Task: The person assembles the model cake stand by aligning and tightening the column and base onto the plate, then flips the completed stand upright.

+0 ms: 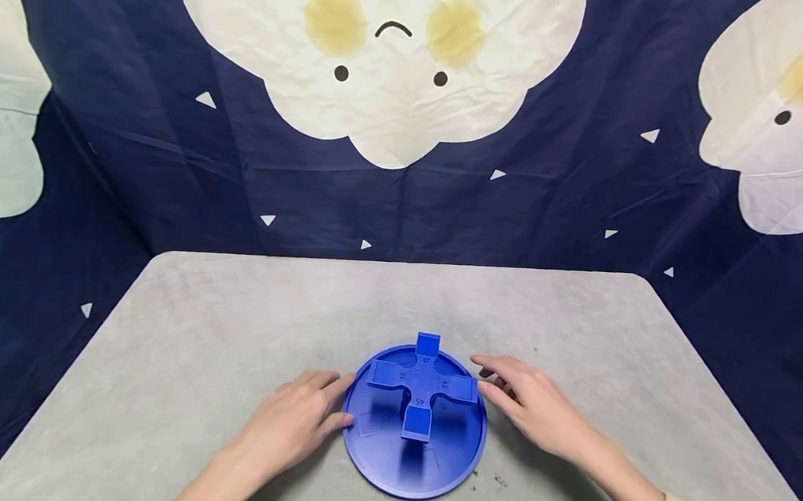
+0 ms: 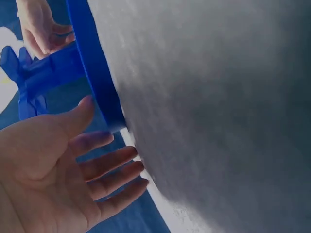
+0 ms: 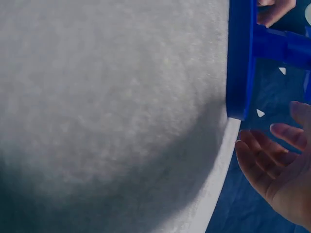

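Note:
A blue round base [image 1: 378, 461] with a low rim lies on the table. From it rises a blue post [image 2: 58, 68] that bears a cross-shaped top [image 1: 423, 380], whose four arms are marked with numbers and end in square holders. At the base's left edge is my left hand [image 1: 292, 421], thumb and forefinger touching or very near the rim, fingers loosely extended. Beside the right edge my right hand [image 1: 536, 405] hovers with fingers slightly bent and nothing held. In the right wrist view a gap shows between those fingers and the rim.
The grey table [image 1: 226, 315] has rounded far corners. Dark specks [image 1: 499, 480] lie to the right of the base. A navy cloth [image 1: 168, 161] with pale cloud faces hangs behind the table and along both sides.

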`<state>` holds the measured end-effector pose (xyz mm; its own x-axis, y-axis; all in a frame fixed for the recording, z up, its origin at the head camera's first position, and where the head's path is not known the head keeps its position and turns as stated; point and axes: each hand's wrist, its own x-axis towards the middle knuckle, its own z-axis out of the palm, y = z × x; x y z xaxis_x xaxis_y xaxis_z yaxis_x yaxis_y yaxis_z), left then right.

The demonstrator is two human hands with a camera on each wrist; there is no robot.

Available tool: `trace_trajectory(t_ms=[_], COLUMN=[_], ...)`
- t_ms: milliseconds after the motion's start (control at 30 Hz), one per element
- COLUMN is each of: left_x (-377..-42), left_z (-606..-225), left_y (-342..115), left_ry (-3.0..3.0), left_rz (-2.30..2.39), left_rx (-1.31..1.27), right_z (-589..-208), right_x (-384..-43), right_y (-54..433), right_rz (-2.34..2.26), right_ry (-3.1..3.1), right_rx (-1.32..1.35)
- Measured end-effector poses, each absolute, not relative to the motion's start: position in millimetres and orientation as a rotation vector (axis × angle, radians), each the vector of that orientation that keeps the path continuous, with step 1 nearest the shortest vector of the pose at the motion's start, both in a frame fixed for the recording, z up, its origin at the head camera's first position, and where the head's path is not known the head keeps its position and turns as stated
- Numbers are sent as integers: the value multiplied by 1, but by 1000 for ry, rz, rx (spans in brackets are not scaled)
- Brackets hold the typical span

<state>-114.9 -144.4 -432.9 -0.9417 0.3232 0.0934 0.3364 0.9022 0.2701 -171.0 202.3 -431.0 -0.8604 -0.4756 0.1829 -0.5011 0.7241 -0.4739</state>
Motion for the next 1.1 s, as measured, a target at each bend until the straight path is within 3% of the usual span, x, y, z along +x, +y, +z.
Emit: trace_trajectory(t_ms=[1100], left_x=[-146], left_z=[-429], left_y=[-140], left_ry=[-3167], left_rz=[-555], left_rx=[-461], right_z=[-437], right_x=[-170], right_y=[181], right_rz=[671], right_ry=[-3200], right_rx=[608])
